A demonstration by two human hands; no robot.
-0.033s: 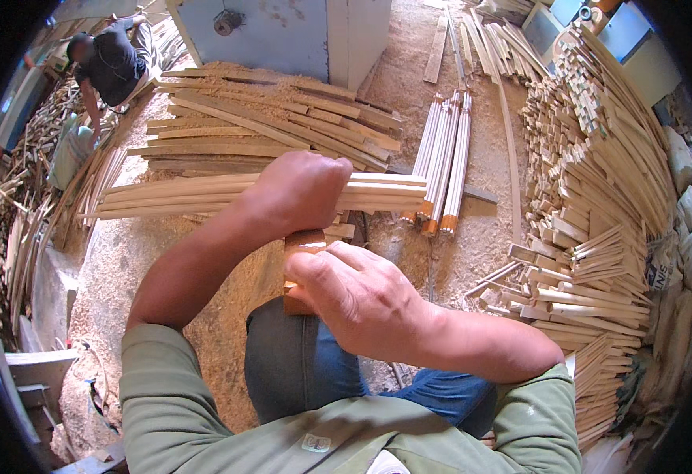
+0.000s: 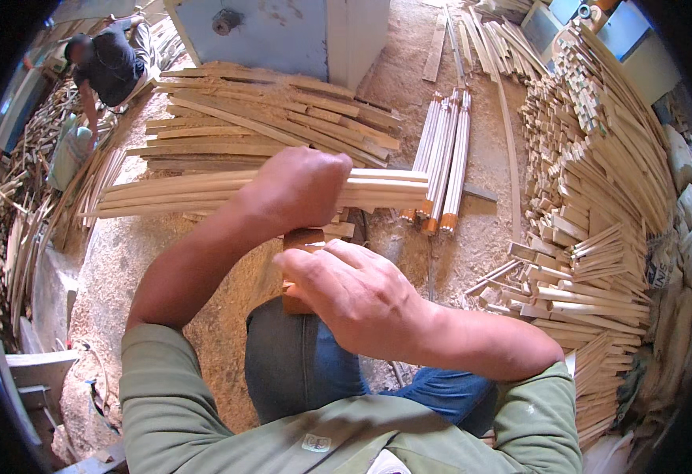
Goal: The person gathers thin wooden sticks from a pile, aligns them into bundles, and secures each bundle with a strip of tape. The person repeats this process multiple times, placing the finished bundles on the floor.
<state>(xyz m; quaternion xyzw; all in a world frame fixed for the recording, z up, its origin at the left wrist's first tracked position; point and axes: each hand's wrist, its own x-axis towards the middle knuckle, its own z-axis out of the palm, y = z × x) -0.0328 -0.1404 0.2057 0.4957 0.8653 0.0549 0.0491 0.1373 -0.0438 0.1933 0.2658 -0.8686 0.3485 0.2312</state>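
Note:
My left hand is closed in a fist around a bundle of pale wooden sticks, which lies crosswise in front of me, its longer part reaching out to the left. Just below that fist, my right hand is closed on what looks like a roll of brown tape. The roll sits above my knee, its upper end close under the left fist. My right fingers cover much of it, and whether a strip runs from it to the sticks is hidden.
Finished-looking bundles of white sticks with brown-wrapped ends lie ahead right. Rough planks are heaped behind my bundle, before a blue metal cabinet. Stacked wood fills the right side. A co-worker bends at far left.
My right thumb has lifted slightly and shifted left on the brown roll. My left hand and the sticks have barely moved, a touch upward.

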